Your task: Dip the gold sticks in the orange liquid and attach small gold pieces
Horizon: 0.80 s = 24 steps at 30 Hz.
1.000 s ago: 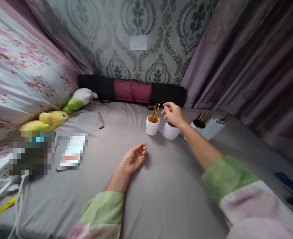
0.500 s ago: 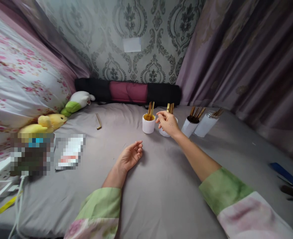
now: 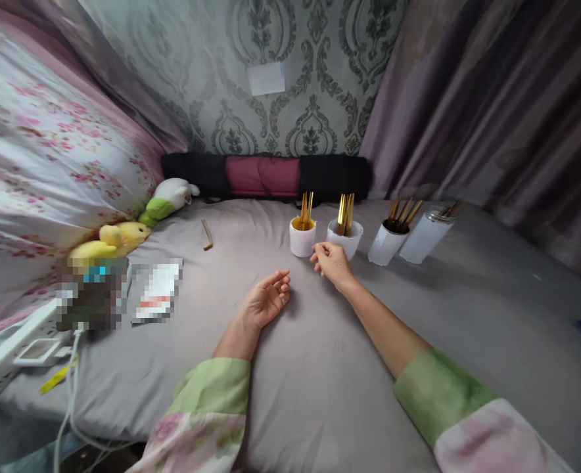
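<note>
Grey bedsheet: lying flat and bearing everything listed. Floral pillow: leaning at the left. Black and maroon bolster: lying along the patterned wall. Yellow plush toy and green and white plush toy: resting against the pillow. Four white cups standing in a row, each holding upright sticks: first cup, second cup, third cup, fourth cup. Left hand: lying palm-up on the sheet, fingers loosely curled, holding nothing. Right hand: hovering just before the first and second cups, thumb and forefinger nearly meeting; whether anything is being pinched cannot be told. Loose gold stick: lying alone, left of the cups.
</note>
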Motion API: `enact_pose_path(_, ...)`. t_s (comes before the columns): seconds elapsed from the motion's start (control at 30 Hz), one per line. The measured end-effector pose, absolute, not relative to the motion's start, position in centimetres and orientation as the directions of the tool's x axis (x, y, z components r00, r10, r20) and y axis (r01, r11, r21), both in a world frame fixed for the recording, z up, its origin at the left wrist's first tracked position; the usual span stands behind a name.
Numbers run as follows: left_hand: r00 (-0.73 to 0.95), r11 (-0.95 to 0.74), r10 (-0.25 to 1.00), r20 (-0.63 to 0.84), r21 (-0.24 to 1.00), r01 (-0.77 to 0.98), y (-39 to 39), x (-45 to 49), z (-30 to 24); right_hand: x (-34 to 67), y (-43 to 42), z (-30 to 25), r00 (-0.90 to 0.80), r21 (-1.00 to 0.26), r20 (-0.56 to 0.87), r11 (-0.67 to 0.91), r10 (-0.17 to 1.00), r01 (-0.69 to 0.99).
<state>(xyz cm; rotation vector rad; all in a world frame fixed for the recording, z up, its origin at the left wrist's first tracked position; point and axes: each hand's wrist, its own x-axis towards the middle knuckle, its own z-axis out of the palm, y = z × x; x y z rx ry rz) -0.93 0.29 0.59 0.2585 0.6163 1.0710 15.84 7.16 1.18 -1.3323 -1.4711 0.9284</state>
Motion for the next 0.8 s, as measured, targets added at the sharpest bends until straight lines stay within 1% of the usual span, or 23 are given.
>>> enact_pose_path(0.2, 0.318, 0.446, 0.891, -0.325, 0.490, -0.749, 0.5, -1.1, 0.5, 15.2, 6.7, -1.2, 0.044, -0.954, 0.058, 0.042, 0.997, 0.296)
enact_pose_path(0.37, 0.304, 0.430, 0.898, -0.317, 0.493, -0.756, 0.7, -1.1, 0.4, 15.5, 6.6, -1.7, 0.032, -0.958, 0.071, 0.059, 0.997, 0.281)
enact_pose_path(0.53, 0.254, 0.403, 0.907, -0.335, 0.519, -0.754, 1.1, -1.1, 0.6, 15.6, 6.3, -1.7, 0.004, -0.944, 0.103, 0.097, 0.995, 0.316)
enact_pose_path(0.67, 0.179, 0.395, 0.902, -0.392, 0.587, -0.707, 2.0, -1.4, 1.0, 15.6, 6.4, -2.0, -0.001, -0.928, 0.139, 0.130, 0.990, 0.350)
enact_pose_path(0.8, 0.073, 0.428, 0.874, -0.481, 0.689, -0.585, 3.2, -2.4, 1.5, 15.6, 6.4, -2.2, -0.005, -0.925, 0.145, 0.137, 0.989, 0.355)
